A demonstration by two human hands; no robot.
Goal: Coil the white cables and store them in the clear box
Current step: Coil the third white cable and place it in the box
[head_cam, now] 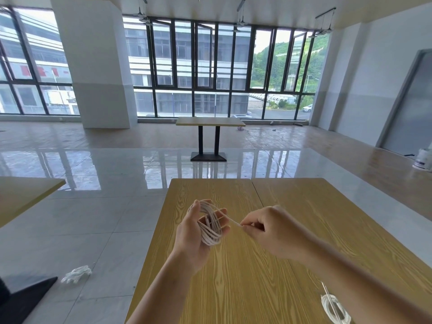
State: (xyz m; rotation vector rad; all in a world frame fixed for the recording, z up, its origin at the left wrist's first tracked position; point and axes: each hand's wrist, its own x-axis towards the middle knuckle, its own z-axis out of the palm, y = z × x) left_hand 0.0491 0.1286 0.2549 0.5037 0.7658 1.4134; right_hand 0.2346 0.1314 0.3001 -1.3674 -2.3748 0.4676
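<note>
Nearest to us, at the lower right edge of the worktop (245,288), we see a second white cable (334,308) lying in loose loops, partly cut off by the frame edge and partly hidden behind the right forearm. A thin clear edge crosses these loops; we cannot tell whether it belongs to the clear box.

Above the worktop, the left hand (195,232) is palm-up with fingers curled around a white cable coil (211,224) of several loops, held clear of the wood. The right hand (271,230) pinches the free end of the same cable between thumb and fingertips, just beside the left hand's fingertips. A short taut stretch of cable joins the 2 hands. Both hands are therefore grasping the same cable.

The worktop is light wood grain, made of 2 panels meeting at a seam toward the far right.

On the floor to the left we note a crumpled white object (77,273), beside a dark angular shape at the lower left corner. A further wood-topped table edge (25,195) shows at the left.

Mid-room stands a small table (210,122) on 2 black posts and a black base. At the far right, a white bucket (424,159) sits on the floor; its label is too blurred to read.

Beyond, dark-framed windows show a building with red markings, not legible, and a green hillside.
</note>
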